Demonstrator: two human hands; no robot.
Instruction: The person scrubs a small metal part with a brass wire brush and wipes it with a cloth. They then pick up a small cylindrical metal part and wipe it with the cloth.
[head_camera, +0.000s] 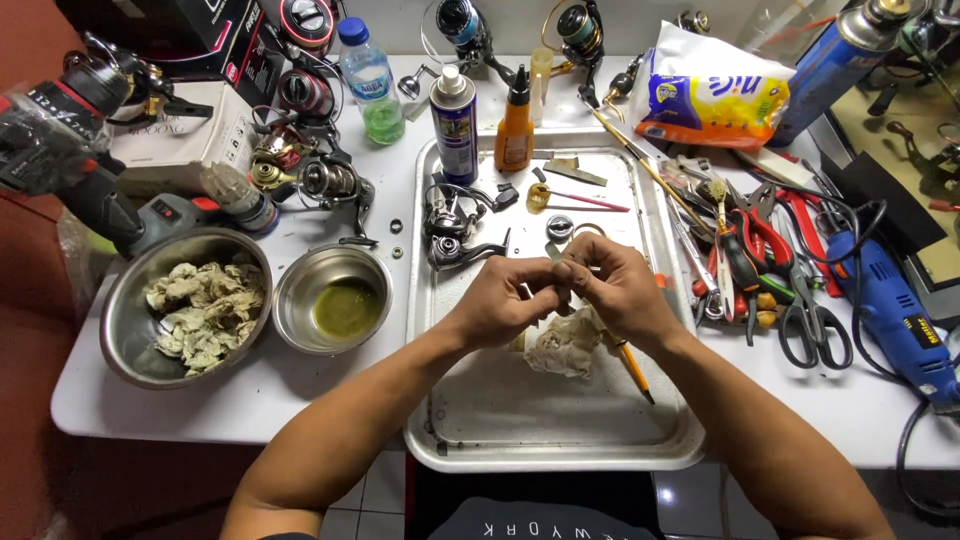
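Note:
Over the middle of a metal tray (455, 420), my left hand (500, 300) and my right hand (615, 290) meet, fingertips pinched together on a small part that the fingers mostly hide. A crumpled stained rag (565, 345) lies under my right hand, and an orange-handled tool (633, 368) pokes out below that wrist. A dark fishing reel body (455, 235) rests on the tray just beyond my left hand, with small metal rings (560, 226) beside it.
Left of the tray stand a steel bowl with greenish liquid (345, 305) and a larger bowl of used rags (200, 305). A spray can (455, 125) and orange bottle (515, 125) stand behind. Pliers, scissors (815, 325) and a blue power tool (895, 310) crowd the right.

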